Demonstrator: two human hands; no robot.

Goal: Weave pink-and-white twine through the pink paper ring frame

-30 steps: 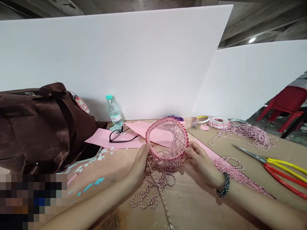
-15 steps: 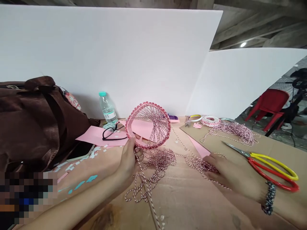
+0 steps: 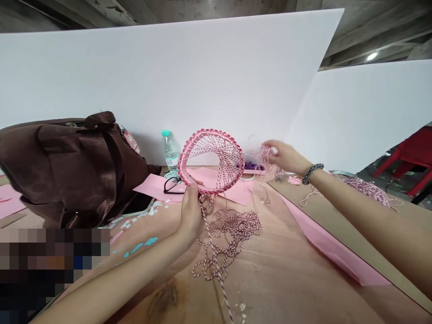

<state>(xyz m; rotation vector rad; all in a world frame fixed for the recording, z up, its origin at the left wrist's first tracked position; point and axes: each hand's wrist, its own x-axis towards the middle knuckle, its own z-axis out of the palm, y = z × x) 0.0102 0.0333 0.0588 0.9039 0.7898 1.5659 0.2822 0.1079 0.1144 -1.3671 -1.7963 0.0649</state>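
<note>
My left hand (image 3: 194, 209) grips the lower edge of a pink hoop (image 3: 182, 168), holding it upright above the table. Red-and-white cord crosses inside the hoop and gathers at a point right of its middle. Beyond the hoop's right side, my right hand (image 3: 278, 155) is raised with its fingers closed on a blurred bundle of the same cord (image 3: 266, 156). A strand runs from the bundle toward the hoop. Below the hoop, a loose tangle of cord (image 3: 236, 225) lies on the wooden table (image 3: 270, 279).
A brown bag (image 3: 67, 166) stands at the left. Near the white panel (image 3: 202, 81) are a water bottle (image 3: 169, 150) and a purple object (image 3: 253, 166). Black glasses (image 3: 171, 185) rest on pink paper (image 3: 148, 186). More cord (image 3: 369, 189) lies on brown board (image 3: 337, 225) at right.
My right hand has lifted from the table with a bundle of cord and moved up beside the hoop. The hoop is tilted differently in my left hand. The view has shifted left.
</note>
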